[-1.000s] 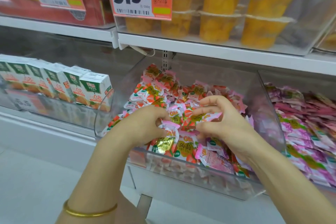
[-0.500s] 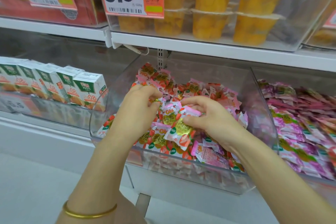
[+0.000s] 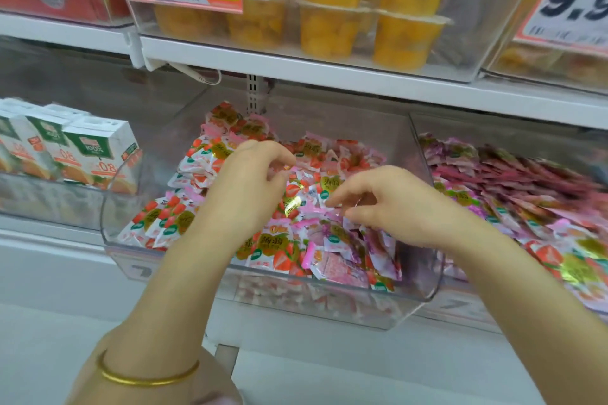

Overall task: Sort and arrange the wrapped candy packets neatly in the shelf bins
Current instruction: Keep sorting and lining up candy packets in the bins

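The white shelf point(image 3: 329, 71) spans mid-frame and carries clear bins, their low front walls apparently meant for easy reaching. The centre bin point(image 3: 329, 309) holds the strawberry candy packets point(image 3: 273, 246) in a loose heap. A few purple packets point(image 3: 339, 237) lie mixed in at lower centre and likely belong in the right-hand bin point(image 3: 493, 128). The left hand point(image 3: 246, 187) and right hand point(image 3: 401, 204) hover over the heap, fingers curled down for picking. I cannot tell whether either pinches a packet.
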Action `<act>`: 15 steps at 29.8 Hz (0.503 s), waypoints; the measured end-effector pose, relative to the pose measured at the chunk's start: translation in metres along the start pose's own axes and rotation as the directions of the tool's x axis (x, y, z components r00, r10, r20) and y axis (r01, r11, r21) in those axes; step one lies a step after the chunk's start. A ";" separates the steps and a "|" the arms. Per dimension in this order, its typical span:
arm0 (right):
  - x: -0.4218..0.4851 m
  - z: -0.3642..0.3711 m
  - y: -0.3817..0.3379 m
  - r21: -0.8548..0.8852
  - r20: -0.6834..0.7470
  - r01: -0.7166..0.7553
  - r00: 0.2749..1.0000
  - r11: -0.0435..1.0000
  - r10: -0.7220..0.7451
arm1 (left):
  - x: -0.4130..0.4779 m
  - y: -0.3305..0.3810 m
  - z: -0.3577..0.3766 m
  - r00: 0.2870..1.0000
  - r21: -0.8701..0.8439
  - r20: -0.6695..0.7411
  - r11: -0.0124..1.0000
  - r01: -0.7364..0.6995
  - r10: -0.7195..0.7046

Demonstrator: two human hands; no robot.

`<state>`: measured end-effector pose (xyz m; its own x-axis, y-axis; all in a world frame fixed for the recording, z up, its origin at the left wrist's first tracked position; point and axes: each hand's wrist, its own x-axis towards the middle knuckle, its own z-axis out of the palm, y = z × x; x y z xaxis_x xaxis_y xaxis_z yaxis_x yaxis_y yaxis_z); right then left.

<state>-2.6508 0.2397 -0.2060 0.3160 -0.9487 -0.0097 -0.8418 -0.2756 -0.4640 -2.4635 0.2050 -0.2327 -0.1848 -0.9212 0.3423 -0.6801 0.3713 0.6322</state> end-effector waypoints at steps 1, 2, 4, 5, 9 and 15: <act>-0.003 0.003 0.002 -0.041 0.093 0.015 0.996 0.999 -0.012 | 0.001 0.003 0.002 1.000 0.003 -0.003 1.000 -0.012 0.012; -0.004 0.007 0.003 -0.060 0.164 0.029 0.986 0.998 -0.019 | 0.001 0.006 0.004 1.000 0.001 -0.008 1.000 -0.021 0.021; -0.005 0.015 0.004 -0.071 0.259 0.054 0.965 0.996 -0.034 | 0.001 0.011 0.008 0.999 -0.010 -0.016 1.000 -0.028 0.028; -0.004 0.020 0.005 -0.082 0.295 0.073 0.955 0.994 -0.046 | 0.001 0.013 0.008 0.999 -0.015 -0.019 0.999 -0.029 0.029; -0.005 0.028 0.004 -0.058 0.400 0.073 0.915 0.996 -0.044 | 0.001 0.017 0.010 1.000 -0.041 -0.019 0.999 -0.013 0.012; -0.009 0.022 -0.004 0.054 0.295 0.000 0.955 0.999 -0.016 | 0.001 0.017 0.011 1.000 -0.032 -0.010 0.999 -0.004 0.004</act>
<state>-2.6408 0.2522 -0.2238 0.4443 -0.8565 -0.2628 -0.8168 -0.2667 -0.5116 -2.4829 0.2094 -0.2292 -0.1804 -0.9185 0.3519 -0.6562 0.3789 0.6525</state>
